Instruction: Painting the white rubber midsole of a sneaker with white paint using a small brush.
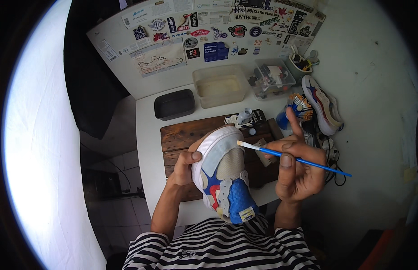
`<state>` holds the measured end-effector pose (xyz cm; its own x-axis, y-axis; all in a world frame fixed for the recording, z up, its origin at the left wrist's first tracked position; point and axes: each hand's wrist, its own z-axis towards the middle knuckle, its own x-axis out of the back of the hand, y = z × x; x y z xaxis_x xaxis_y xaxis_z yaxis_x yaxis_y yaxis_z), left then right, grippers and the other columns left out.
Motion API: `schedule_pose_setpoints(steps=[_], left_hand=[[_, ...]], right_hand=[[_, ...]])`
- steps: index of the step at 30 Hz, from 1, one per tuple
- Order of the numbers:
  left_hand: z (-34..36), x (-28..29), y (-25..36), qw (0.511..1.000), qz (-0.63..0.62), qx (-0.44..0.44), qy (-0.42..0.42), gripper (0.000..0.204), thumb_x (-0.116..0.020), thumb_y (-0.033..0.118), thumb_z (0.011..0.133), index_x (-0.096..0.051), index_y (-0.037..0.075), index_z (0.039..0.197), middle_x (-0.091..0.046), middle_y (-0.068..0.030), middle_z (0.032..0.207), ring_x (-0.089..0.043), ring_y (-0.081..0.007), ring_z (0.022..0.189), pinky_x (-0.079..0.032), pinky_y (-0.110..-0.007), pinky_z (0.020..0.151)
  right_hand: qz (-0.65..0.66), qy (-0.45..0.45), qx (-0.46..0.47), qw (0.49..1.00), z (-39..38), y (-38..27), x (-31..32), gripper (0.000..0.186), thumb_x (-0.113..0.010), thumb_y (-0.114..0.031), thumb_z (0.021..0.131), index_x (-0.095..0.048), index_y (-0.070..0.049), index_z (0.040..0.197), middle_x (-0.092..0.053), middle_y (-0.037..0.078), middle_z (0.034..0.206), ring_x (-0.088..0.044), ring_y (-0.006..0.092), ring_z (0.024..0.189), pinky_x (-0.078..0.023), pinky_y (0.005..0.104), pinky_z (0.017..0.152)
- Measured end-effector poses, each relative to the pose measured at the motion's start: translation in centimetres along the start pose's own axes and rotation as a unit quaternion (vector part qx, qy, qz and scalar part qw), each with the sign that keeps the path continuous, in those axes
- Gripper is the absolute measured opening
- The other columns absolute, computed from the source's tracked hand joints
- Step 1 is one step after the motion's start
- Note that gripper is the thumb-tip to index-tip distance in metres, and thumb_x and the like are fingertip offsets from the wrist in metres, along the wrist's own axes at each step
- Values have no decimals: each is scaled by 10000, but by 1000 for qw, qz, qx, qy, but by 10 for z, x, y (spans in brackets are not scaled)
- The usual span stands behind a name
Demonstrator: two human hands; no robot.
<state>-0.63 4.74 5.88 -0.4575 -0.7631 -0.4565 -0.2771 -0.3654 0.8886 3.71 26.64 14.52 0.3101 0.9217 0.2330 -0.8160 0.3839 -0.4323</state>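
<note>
My left hand (185, 167) grips a sneaker (230, 164) by its toe end, thumb on the white sole edge and the other fingers hidden beneath. The shoe is tilted, toe pointing away and the blue tongue toward me. Its toe has a light grey-blue band around a beige mesh panel; red, blue and grey pieces show at the side. In my right hand (301, 168) is a paintbrush (303, 160) with a blue handle, pinched between thumb and fingers, one finger raised. The brush's pale bristles are at the toe band; whether they touch it I cannot tell.
Beyond the shoe, a small open bottle (245, 116) stands on a dark wooden board (184, 135). Behind are a black tub (174, 103), a clear water tub (220, 85) and a box of small items (272, 78). At right are a brush cup (284, 118) and another sneaker (323, 105).
</note>
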Motion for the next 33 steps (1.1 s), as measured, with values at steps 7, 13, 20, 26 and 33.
schedule_pose_setpoints(steps=[7, 13, 20, 26, 33], left_hand=[[2, 20, -62, 989, -132, 42, 41, 852, -496, 523, 759, -509, -77, 1364, -623, -268, 1268, -626, -365, 1112, -490, -433, 978], [11, 26, -119, 965, -250, 15, 80, 833, -398, 563, 806, -553, -76, 1316, -643, -285, 1227, -647, -406, 1071, -500, -486, 986], [22, 12, -113, 917, -375, -22, -135, 921, -426, 552, 795, -318, 2, 1526, -436, -285, 1487, -471, -457, 1348, -405, -577, 1103], [30, 16, -115, 916, -388, 42, -93, 985, -438, 638, 776, -327, 9, 1525, -416, -286, 1497, -440, -489, 1358, -388, -614, 1104], [47, 32, -107, 911, -387, 55, -132, 949, -432, 528, 753, -291, 13, 1538, -485, -304, 1418, -484, -501, 1313, -408, -615, 1085]], right_hand=[[-2, 37, -66, 997, 11, 17, 7, 116, -537, -33, 989, -523, 34, 1082, -688, 129, 806, -676, 153, 701, -460, 534, 1064], [-59, -76, -263, 960, 10, 77, 17, 141, -567, -118, 1025, -577, 16, 1068, -695, 114, 874, -683, 139, 788, -530, 296, 766], [-199, -195, -241, 929, 9, 118, -8, 128, -599, -98, 983, -583, 15, 1040, -659, 180, 906, -674, 317, 812, -501, 391, 695], [-206, -220, -234, 924, 4, 134, -17, 127, -613, -103, 973, -596, 12, 1026, -619, 164, 857, -633, 304, 760, -482, 409, 688], [-193, -226, -228, 927, -11, 149, -20, 114, -623, -87, 955, -608, 10, 1012, -606, 147, 815, -609, 273, 731, -472, 405, 670]])
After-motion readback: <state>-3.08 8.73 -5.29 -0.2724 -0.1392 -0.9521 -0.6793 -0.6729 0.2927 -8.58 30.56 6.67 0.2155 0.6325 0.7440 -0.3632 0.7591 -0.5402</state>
